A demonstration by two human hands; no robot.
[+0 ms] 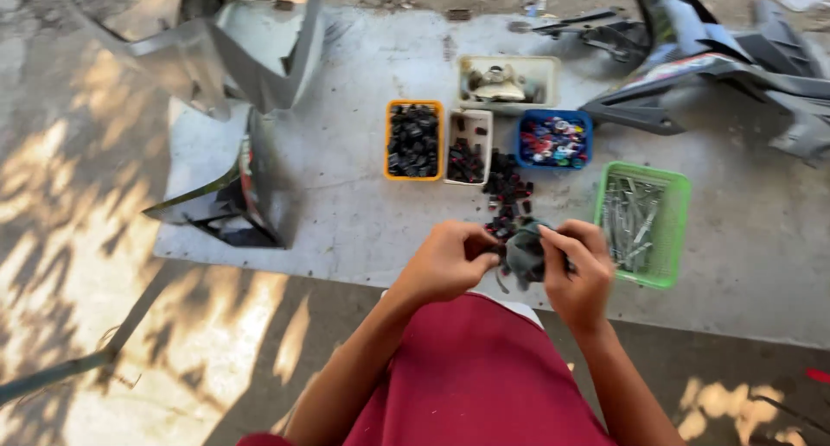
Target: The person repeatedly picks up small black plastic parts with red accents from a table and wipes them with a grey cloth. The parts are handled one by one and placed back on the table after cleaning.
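Red fabric (471,377) over the person's lap fills the bottom of the view, and both forearms extend forward from it to a point just above the floor. Left hand (445,260) and right hand (577,269) meet around a dark grey rag (524,254); the grip of each hand is clamped on the rag, fingers curled in, with the cloth bunched between them and a loose end hanging below. Whether a small part is wrapped inside the rag cannot be told, since the hands are slightly blurred. Just beyond the hands, a loose pile of small black and red parts (508,195) lies directly on the grey floor sheet (346,204), unsorted. Sorting appears well advanced: the orange tray (413,140) is filled with black parts, the narrow white tray (468,148) just beside it is about half filled with black and red parts, the blue tray (553,140) holds mixed coloured pieces, the larger white tray (508,82) behind holds pale metal items, and the green basket (641,223) near the right hand holds long silver bolts. Judged from this layout, the loose pile is the remaining work. Grey and black scooter body panels (692,61) lie well apart at the upper right, and further panels (233,57) lie at the upper left.
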